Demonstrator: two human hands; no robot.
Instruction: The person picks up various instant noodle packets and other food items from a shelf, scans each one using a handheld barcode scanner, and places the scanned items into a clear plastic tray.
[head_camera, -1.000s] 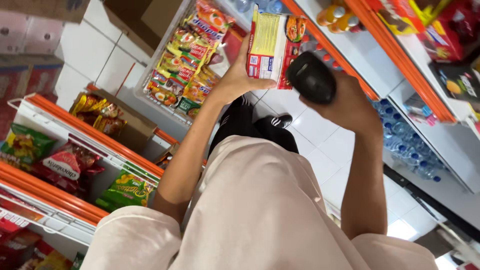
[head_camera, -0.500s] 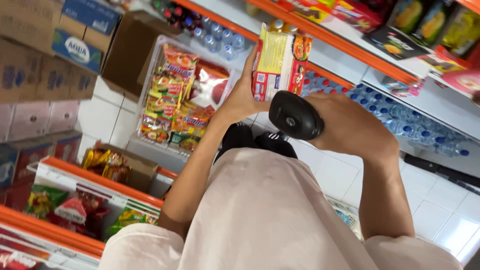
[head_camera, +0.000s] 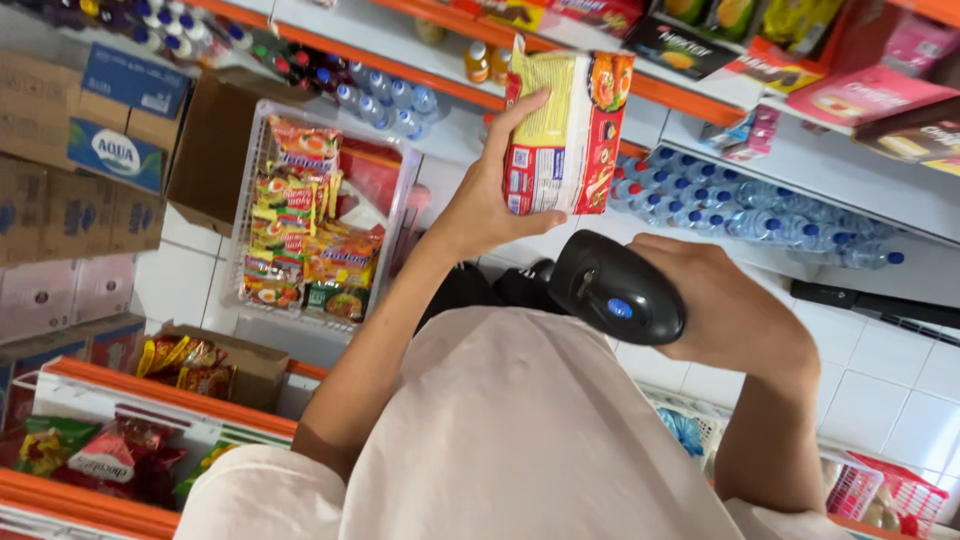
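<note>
Left hand (head_camera: 487, 205) grips noodle packet (head_camera: 567, 130) upper centre of frame, long axis near upright; right hand (head_camera: 735, 310) wraps black scanner (head_camera: 615, 288) just below, nose pointing up-left at packet's lower edge

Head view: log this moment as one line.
left hand: holds noodle packet | right hand: holds black barcode scanner just below packet
</note>
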